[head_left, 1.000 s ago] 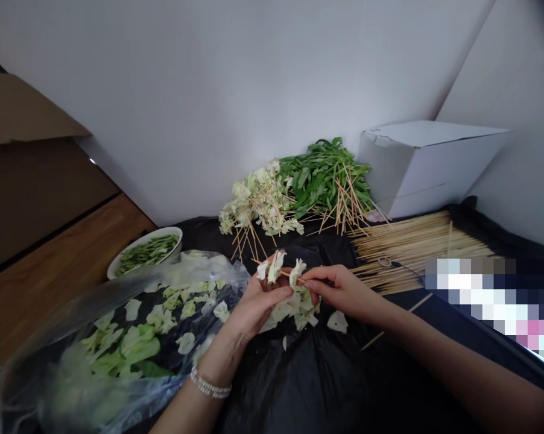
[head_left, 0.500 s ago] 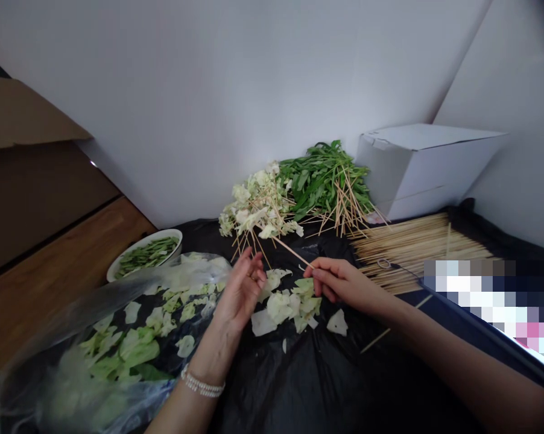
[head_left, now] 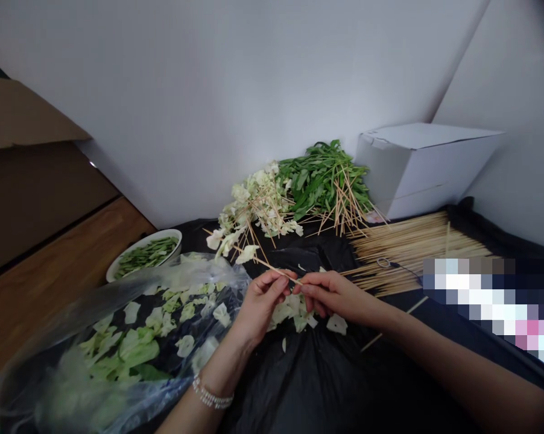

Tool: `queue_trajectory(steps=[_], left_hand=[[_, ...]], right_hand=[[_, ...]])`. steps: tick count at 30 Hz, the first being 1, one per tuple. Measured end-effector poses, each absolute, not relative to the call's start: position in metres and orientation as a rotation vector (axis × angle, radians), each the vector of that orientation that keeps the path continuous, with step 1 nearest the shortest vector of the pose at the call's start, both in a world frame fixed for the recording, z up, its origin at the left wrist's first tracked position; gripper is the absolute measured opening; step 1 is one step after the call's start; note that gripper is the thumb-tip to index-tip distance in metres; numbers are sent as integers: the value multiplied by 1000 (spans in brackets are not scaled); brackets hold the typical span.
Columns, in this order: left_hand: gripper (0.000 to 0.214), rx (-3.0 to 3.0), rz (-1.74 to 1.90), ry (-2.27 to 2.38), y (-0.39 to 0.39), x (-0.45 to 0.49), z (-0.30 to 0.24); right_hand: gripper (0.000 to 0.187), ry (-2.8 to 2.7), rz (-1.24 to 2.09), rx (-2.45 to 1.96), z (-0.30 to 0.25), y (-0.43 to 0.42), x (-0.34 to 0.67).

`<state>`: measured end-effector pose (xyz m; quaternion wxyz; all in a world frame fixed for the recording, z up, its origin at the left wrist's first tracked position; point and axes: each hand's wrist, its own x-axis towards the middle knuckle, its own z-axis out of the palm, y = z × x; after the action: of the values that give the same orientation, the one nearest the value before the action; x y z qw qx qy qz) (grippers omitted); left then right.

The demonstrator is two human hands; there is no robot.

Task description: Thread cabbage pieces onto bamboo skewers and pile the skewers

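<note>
Both of my hands are closed on one wooden skewer [head_left: 272,267], which points up and to the left. Pale cabbage pieces [head_left: 246,254] are threaded along its far part. My left hand [head_left: 265,301] pinches the shaft between thumb and fingers, and my right hand [head_left: 328,294] grips the near end just beside it. Below the hands, loose cabbage leaves [head_left: 299,316] lie on black plastic sheeting [head_left: 317,380], partly hidden by my fingers. Past the skewer's tip rests a heap of finished cabbage skewers [head_left: 263,199].
Skewered green leaves [head_left: 317,175] lie against the wall beside a white box [head_left: 408,172]. Many bare skewers [head_left: 417,247] spread at right, near a pixelated device [head_left: 480,301]. At left are a clear bag of cabbage [head_left: 131,349] and a white bowl [head_left: 113,270] holding cut green vegetables.
My left hand has moved right and closed on the skewer beside my right hand. The cabbage end of the skewer has swung left and nearer.
</note>
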<state>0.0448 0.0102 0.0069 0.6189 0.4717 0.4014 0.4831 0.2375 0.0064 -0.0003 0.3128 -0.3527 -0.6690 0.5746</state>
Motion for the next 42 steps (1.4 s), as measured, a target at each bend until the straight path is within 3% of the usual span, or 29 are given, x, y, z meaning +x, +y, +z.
queue_trajectory(steps=[8, 17, 25, 36, 42], left_hand=[[22, 939, 1431, 895, 29, 25, 11], [20, 1328, 1070, 891, 3, 51, 5], [25, 1021, 1255, 927, 21, 26, 45], [25, 1093, 1202, 1045, 61, 10, 79], [10, 1223, 1088, 1239, 114, 22, 78]], right_hand=[[26, -2002, 1412, -958, 3, 6, 239], [36, -1753, 1589, -948, 0, 3, 233], [38, -2064, 881, -1109, -11, 10, 237], [33, -2079, 773, -1128, -11, 13, 238], [36, -2089, 717, -1172, -16, 18, 241]])
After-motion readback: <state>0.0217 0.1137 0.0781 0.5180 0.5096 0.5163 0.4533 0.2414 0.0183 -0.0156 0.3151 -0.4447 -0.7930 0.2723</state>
